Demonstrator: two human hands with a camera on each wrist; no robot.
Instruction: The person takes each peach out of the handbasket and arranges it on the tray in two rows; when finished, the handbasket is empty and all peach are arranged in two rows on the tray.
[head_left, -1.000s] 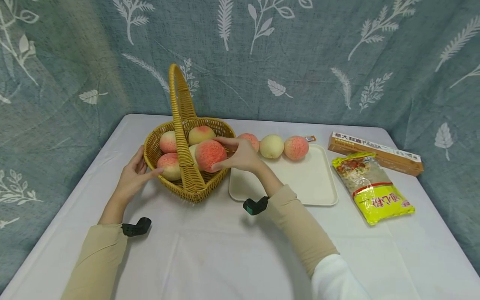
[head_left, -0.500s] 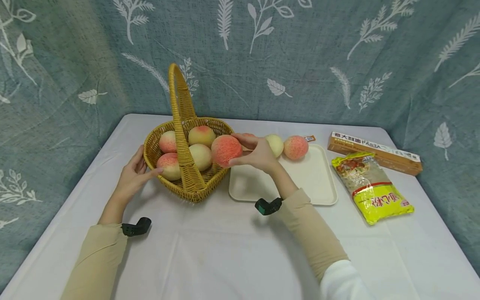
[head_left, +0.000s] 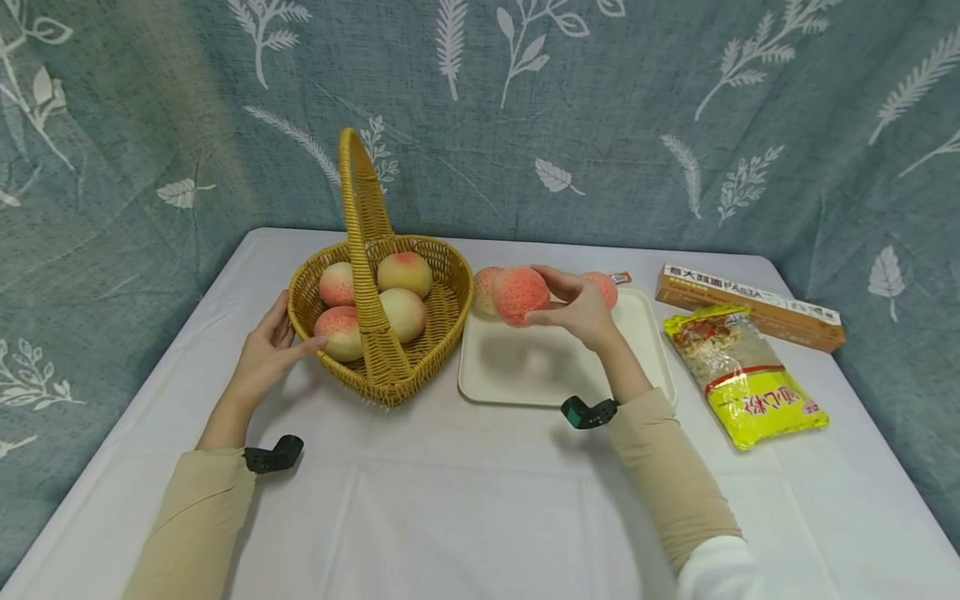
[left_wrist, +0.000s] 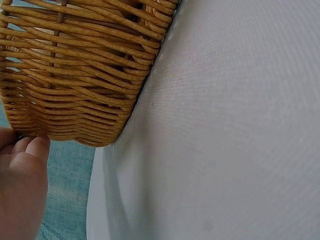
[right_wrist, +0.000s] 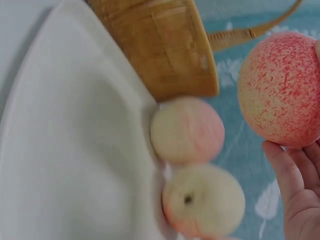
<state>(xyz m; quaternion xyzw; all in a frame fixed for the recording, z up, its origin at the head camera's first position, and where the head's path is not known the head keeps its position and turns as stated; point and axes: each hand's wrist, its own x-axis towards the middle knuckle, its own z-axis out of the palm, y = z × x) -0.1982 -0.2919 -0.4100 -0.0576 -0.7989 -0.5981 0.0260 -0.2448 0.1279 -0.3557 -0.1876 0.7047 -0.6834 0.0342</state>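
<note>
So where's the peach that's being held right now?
In the head view, the held peach is in the right hand, over the white tray, right of the wicker basket.

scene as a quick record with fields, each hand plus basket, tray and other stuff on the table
left hand: holds the wicker basket at its left rim
right hand: holds a reddish peach raised, by the cream tray
in basket: four peaches visible
at tray: three peaches along the far edge, middle one hidden in head view
right of tray: yellow bag, brown pasta box behind it
</note>
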